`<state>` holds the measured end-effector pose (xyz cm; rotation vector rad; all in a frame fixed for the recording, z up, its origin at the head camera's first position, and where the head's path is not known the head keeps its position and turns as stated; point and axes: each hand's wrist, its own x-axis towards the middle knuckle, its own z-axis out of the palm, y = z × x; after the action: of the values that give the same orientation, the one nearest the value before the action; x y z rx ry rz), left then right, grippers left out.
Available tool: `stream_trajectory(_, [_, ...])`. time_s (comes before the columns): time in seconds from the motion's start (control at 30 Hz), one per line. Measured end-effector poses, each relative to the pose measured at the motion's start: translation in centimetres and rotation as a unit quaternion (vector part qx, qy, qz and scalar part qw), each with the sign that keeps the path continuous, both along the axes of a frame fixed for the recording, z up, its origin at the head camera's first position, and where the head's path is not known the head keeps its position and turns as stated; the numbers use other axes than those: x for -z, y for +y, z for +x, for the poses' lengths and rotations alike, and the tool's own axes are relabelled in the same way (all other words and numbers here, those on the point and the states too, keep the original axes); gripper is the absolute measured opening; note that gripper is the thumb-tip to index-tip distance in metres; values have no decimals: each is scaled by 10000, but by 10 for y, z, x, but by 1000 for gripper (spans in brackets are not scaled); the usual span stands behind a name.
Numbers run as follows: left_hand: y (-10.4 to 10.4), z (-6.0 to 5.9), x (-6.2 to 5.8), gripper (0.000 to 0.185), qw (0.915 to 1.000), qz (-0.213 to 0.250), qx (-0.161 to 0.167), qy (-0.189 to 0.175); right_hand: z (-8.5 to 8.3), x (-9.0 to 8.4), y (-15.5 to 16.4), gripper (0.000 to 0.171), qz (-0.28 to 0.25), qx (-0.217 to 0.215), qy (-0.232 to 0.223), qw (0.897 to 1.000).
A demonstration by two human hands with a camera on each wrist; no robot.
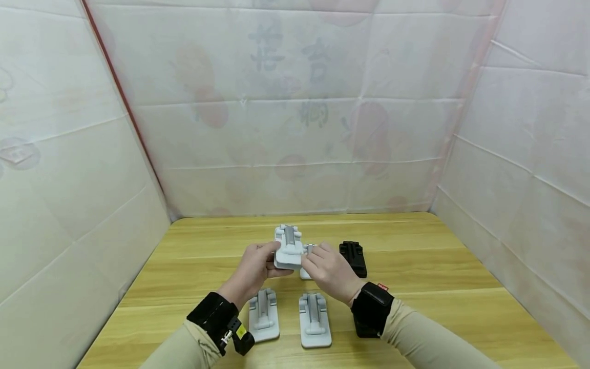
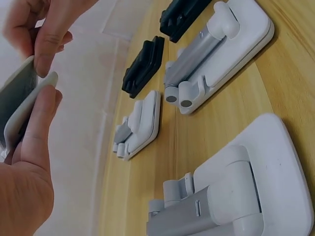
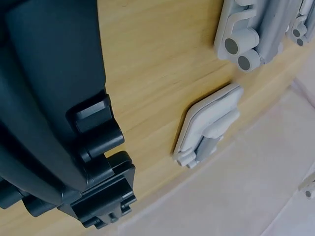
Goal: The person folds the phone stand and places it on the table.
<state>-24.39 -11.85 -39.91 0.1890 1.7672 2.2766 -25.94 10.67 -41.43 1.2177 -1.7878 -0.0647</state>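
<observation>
A white folding phone stand (image 1: 289, 251) is held above the table in my left hand (image 1: 252, 270), thumb on one side and fingers beneath. My right hand (image 1: 329, 271) pinches the stand's near right corner between thumb and fingers. In the left wrist view, the held stand (image 2: 30, 105) is seen edge-on as two white-edged layers with a gap and a dark grey face. There the left hand (image 2: 27, 182) supports it from below, and the right hand (image 2: 51, 29) grips its upper edge. Neither hand shows in the right wrist view.
On the wooden table (image 1: 184, 287) lie white folded stands, one at front left (image 1: 264, 318), one at front middle (image 1: 315, 323) and one partly hidden behind the hands (image 1: 306, 274). A black stand (image 1: 353, 259) lies at right; another black stand (image 3: 54, 64) is partly under the right wrist.
</observation>
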Motion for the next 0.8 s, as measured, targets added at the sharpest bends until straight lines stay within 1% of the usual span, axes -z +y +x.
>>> stream_trajectory(0.13, [0, -2, 3, 44, 9999, 8, -82, -95, 0, 2, 2, 37, 63, -74, -101, 9999])
stream_trajectory(0.23, [-2, -3, 6, 44, 9998, -73, -144, -140, 0, 3, 4, 37, 95, -155, -266, 9995])
stream_trajectory(0.33, [-5, -7, 12, 44, 9991, -216, -327, -167, 0, 5, 10, 33, 32, -176, -532, 9984])
stream_trajectory(0.43, [-11, -13, 18, 43, 9963, -576, -605, -193, -2, 8, 21, 22, -160, -130, -838, 9963])
stream_trajectory(0.53, [-18, -19, 24, 42, 9889, -1143, -903, -303, -6, 10, 32, 11, -376, -52, -1058, 9937])
stream_trajectory(0.63, [-25, -25, 29, 43, 9792, -1642, -1109, -432, -12, 12, 42, 5, -542, -18, -1260, 9906])
stream_trajectory(0.73, [-31, -30, 34, 43, 9722, -1891, -1261, -564, -15, 13, 50, 3, -534, 95, -1391, 9888])
stream_trajectory(0.8, [-34, -33, 38, 43, 9694, -1986, -1294, -647, -17, 14, 54, 6, -492, 143, -1504, 9873])
